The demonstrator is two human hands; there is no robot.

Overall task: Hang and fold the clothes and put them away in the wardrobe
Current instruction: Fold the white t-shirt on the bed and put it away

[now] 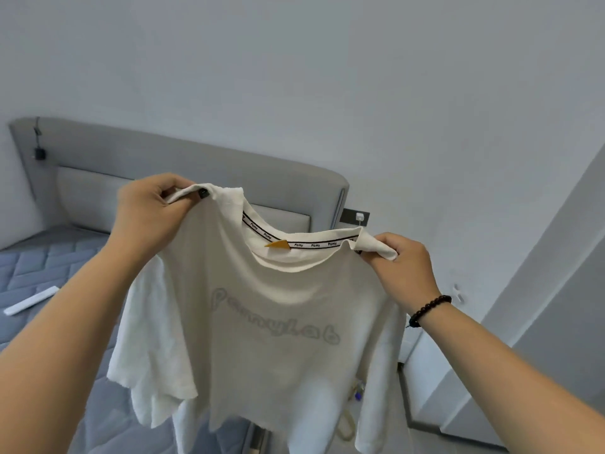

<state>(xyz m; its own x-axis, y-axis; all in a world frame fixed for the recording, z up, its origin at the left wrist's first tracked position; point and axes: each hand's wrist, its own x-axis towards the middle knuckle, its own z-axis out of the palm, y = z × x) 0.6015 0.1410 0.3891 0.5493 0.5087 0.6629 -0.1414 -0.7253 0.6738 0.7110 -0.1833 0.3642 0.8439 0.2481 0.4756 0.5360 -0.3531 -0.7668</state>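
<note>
A white T-shirt [262,339] with pale grey lettering on the chest hangs in the air in front of me, its neckline open toward me with a striped neck tape and a small yellow tag. My left hand [149,211] pinches its left shoulder, where a dark hanger end shows inside the cloth. My right hand [404,263], with a dark bead bracelet on the wrist, pinches the right shoulder, held lower than the left. The shirt's sleeves and hem hang loose below. No wardrobe is in view.
A bed with a blue quilted mattress [42,267] and a grey padded headboard [183,162] lies behind and to the left. A white flat strip [31,301] rests on the mattress. A wall socket [355,217] sits beside the headboard. A grey door or panel [540,339] stands at right.
</note>
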